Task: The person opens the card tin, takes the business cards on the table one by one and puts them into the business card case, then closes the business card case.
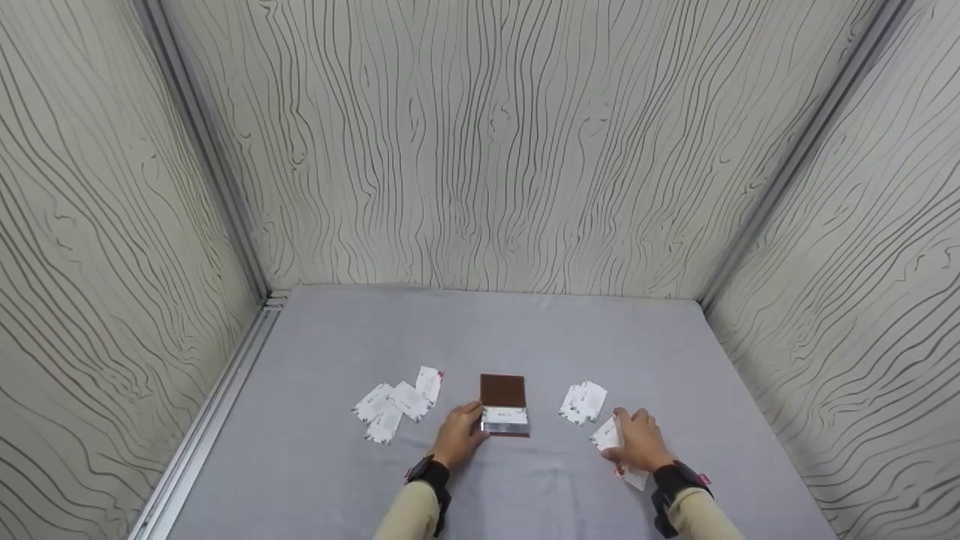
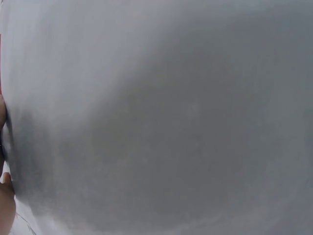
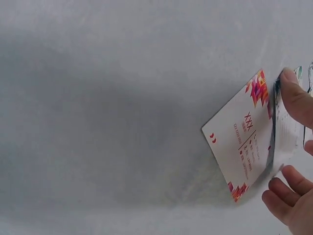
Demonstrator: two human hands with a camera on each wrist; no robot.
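Observation:
A brown card holder [image 1: 502, 390] lies unfolded on the grey cloth, with a white card [image 1: 505, 415] in the clear pocket of its near half. Fingers and thumb of my left hand [image 1: 459, 435] grip the holder's left edge. Off to the right, my right hand [image 1: 643, 442] pinches a white business card [image 3: 288, 129] along its edges, and the card bows slightly. Beneath it lies another card with red and orange corners [image 3: 239, 139]. In the left wrist view only fingertips [image 2: 6, 196] show at the left border.
Left of the holder, several white cards [image 1: 386, 422] overlap in a loose spread. A smaller overlapping group of cards [image 1: 583, 403] lies between the holder and my right hand. Wood-patterned panels [image 1: 480, 150] enclose the table's back and sides.

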